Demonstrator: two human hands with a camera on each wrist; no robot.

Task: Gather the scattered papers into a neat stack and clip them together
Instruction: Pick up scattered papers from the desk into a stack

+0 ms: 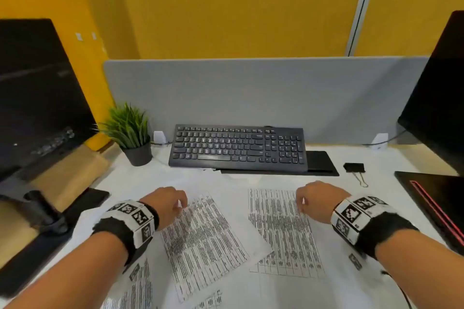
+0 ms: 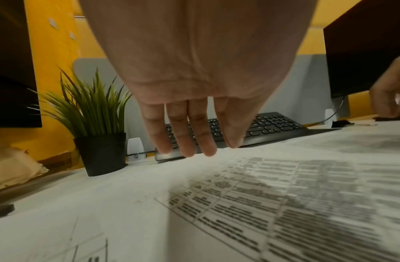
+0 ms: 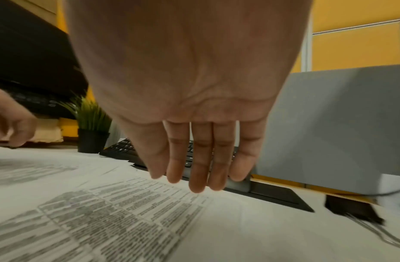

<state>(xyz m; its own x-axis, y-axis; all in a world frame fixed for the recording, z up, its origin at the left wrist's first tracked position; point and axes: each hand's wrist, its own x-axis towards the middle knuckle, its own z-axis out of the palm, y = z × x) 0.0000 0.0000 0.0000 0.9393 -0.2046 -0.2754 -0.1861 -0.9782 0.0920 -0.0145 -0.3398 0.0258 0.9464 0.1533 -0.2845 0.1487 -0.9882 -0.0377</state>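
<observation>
Several printed sheets (image 1: 200,233) loose, thin, floppy, slide easily | take by edges | left hand (image 1: 167,204), right hand (image 1: 317,199) relaxed, empty | binder clip (image 1: 354,167) untouched

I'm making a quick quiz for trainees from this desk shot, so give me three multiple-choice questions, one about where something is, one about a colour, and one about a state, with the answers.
1. Where does the binder clip lie?
A. on the papers
B. on the desk right of the keyboard
C. in the left hand

2. What colour is the plant pot?
A. dark grey
B. white
C. yellow

3. How are the papers now?
A. clipped in one stack
B. spread loose at different angles
C. held in the air

Answers:
1 B, the clip sits on the desk beyond the right hand, right of the keyboard.
2 A, the pot looks dark grey in the head view.
3 B, sheets lie crooked and overlapping, and the left hand holds none.
</observation>
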